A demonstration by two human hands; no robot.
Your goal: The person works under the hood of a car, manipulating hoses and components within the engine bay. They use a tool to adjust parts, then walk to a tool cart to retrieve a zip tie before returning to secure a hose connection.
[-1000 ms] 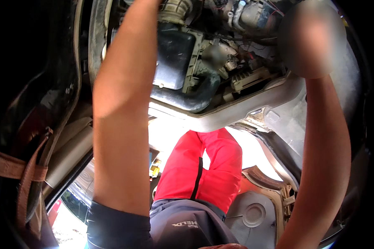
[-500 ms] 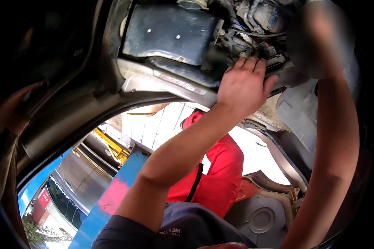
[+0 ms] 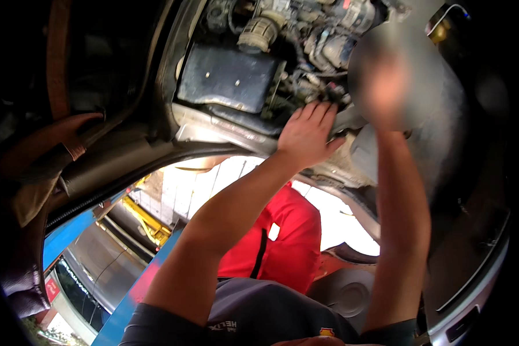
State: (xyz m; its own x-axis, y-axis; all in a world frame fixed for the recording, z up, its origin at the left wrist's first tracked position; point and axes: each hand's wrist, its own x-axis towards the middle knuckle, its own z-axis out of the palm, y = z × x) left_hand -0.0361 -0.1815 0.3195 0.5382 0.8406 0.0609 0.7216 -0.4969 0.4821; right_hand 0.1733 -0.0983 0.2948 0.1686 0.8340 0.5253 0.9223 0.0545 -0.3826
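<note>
My left hand rests on the inner metal edge of the engine bay, fingers extended and a little apart among the parts below a tangle of hoses. Just left of it is a black plastic box, with a ribbed intake hose above. My right hand reaches up at the upper right beside a grey panel; a blur covers it, so its fingers and anything they hold cannot be made out.
Dark trim with brown straps frames the left side. Through the opening appear my red trousers, bright paving, a yellow metal part, a blue painted beam and parked vehicles. Dark bodywork borders the right.
My left hand has come down from the top of the view onto the bay's edge. In the last half second the view has shifted, with both arms now appearing further left.
</note>
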